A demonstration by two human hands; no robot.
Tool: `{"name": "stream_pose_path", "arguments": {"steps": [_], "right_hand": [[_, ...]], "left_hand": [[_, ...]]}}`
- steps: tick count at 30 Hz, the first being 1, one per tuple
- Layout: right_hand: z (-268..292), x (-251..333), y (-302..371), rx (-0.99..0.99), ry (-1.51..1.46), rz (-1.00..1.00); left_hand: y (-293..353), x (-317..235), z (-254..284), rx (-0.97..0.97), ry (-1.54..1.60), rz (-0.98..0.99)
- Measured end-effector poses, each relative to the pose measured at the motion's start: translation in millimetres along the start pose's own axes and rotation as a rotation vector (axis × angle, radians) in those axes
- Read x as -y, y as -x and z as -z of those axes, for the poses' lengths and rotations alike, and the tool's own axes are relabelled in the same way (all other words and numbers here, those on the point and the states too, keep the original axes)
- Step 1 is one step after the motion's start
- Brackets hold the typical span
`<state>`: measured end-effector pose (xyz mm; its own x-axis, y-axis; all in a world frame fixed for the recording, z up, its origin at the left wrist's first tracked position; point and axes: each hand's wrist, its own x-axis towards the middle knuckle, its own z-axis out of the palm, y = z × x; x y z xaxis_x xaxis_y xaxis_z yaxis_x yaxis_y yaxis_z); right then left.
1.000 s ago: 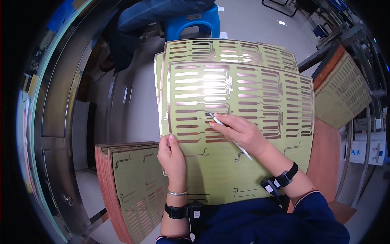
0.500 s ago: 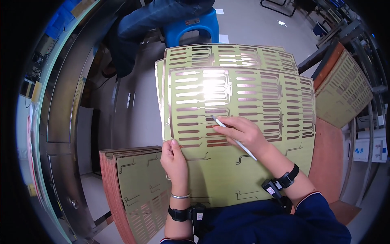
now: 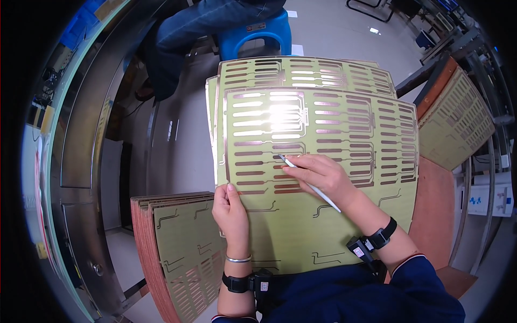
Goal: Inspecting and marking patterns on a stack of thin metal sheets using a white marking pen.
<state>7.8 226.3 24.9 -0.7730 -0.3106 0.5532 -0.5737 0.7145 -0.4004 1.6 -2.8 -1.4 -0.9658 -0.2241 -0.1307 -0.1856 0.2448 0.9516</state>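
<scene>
The right hand [image 3: 320,173] is pinching a white pen-like tool [image 3: 326,198] over the patterned board [image 3: 291,231] before the person; the left hand [image 3: 230,209] is gripping the board's left edge. Bracing should be staying firm, tip pressure light.

Sheet [image 3: 293,234] now lower in view, left hand [image 3: 230,209] too

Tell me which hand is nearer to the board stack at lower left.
Left. The left hand, holding the panel, is close by the right side of the board stack; the right hand is farther right, over the panel.
</scene>
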Motion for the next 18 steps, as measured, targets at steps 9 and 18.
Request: {"name": "stream_pose_path", "arguments": {"steps": [9,18], "right_hand": [[2.1,-1.6,1.0,0.024,0.005,0.017],[-0.6,-0.7,2.0,-0.021,-0.051,-0.062]], "left_hand": [[-0.1,3.2,-3.9,-0.052,0.021,-0.054],[0.0,4.3,-4.7,-0.064,0.032,-0.047]]}}
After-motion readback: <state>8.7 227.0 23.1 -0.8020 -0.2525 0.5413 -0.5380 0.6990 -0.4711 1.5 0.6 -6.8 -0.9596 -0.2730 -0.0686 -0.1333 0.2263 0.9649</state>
